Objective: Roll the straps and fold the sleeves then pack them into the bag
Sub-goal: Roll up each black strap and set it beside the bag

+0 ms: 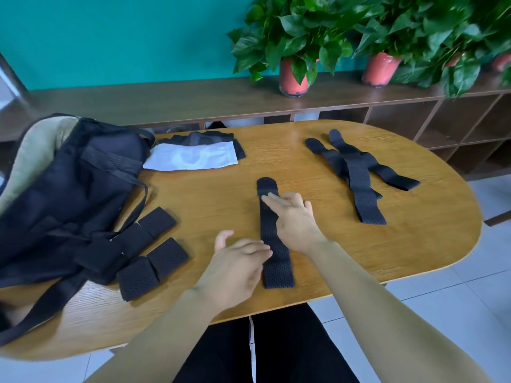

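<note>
Grip spread on both: right hand (293, 217) flat on strap (269, 230), left hand (237, 261) touching it, near tabletop (221, 189) front edge. Flattening step, judged; next, roll tightly from one end.

My right hand (296, 221) lies flat on a black strap (278, 272) that runs to the table's (221, 194) near edge. My left hand (237, 268) touches its side, fingers straight. Rolled straps (157, 254) sit beside the bag (69, 189) at the left edge.
</note>
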The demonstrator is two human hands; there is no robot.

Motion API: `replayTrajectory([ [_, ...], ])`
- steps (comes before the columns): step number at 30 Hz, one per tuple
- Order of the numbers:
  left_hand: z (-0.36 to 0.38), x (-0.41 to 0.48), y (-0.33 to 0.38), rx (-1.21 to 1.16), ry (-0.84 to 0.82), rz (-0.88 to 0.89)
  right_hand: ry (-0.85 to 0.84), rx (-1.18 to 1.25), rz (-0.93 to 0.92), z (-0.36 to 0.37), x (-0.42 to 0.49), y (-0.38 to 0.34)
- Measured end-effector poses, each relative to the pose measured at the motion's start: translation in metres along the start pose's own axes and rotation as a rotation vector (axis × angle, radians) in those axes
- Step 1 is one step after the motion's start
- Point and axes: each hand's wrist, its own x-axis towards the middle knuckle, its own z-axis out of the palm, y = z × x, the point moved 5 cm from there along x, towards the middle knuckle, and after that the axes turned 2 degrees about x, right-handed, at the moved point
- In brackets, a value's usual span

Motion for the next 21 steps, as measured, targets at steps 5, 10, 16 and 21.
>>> replayTrajectory([
  [5, 0.0, -0.012, -0.003, 0.019, -0.098, -0.001, 0.099, 0.186, -0.091, -0.003, -0.062, 0.011],
  [10, -0.001, -0.01, 0.003, 0.065, -0.087, -0.031, -0.009, 0.262, 0.023, 0.021, -0.098, 0.029],
  [16, -0.001, -0.004, 0.005, 0.1, -0.044, -0.054, -0.016, 0.279, 0.062, 0.019, -0.102, 0.023],
  [21, -0.001, -0.002, 0.003, 0.067, 0.012, -0.091, -0.013, 0.278, 0.001, 0.013, -0.097, 0.022],
])
